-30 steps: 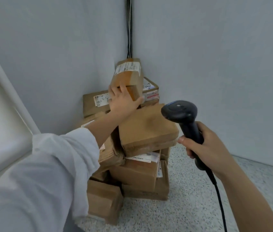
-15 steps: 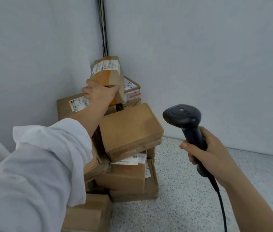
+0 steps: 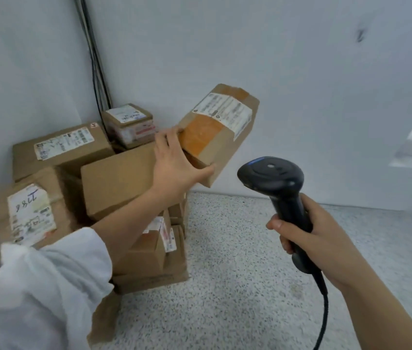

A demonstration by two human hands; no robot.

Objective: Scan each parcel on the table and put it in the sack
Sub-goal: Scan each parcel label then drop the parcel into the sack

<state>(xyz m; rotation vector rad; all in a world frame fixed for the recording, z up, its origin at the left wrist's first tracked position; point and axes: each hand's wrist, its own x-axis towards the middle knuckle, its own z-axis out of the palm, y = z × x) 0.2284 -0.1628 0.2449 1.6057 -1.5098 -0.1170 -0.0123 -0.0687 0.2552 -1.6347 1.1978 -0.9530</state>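
Starting with the speckled table (image 3: 237, 286): carrying a crooked pile of boxes (image 3: 114, 183) pushed into the wall corner on its left side, several tilting on one another. Judging that pile the biggest hazard, likely sliding or toppling if bumped by the left forearm reaching across its top boxes

Holding the parcel (image 3: 215, 140) up in the air, to the right of the pile and clear of it, tilted with its label side facing up. Gripping it with the left hand (image 3: 174, 168) at the near lower corner only, thumb curling under the end and fingers lying along the side; probably risking a twist or a drop, most of the weight hanging beyond that grip

Clenching the scanner (image 3: 275, 183) by its handle in the right hand (image 3: 308, 233), fingers wrapping round it, head sitting just below and right of the parcel, not touching. Possibly missing the read, the label (image 3: 225, 111) folding over an edge and lying at a slant to the scanner

Trailing the cord (image 3: 323, 311) down out of view, perhaps snagging on a swing. Seeing no sack anywhere in view, so expecting a turn away to find it
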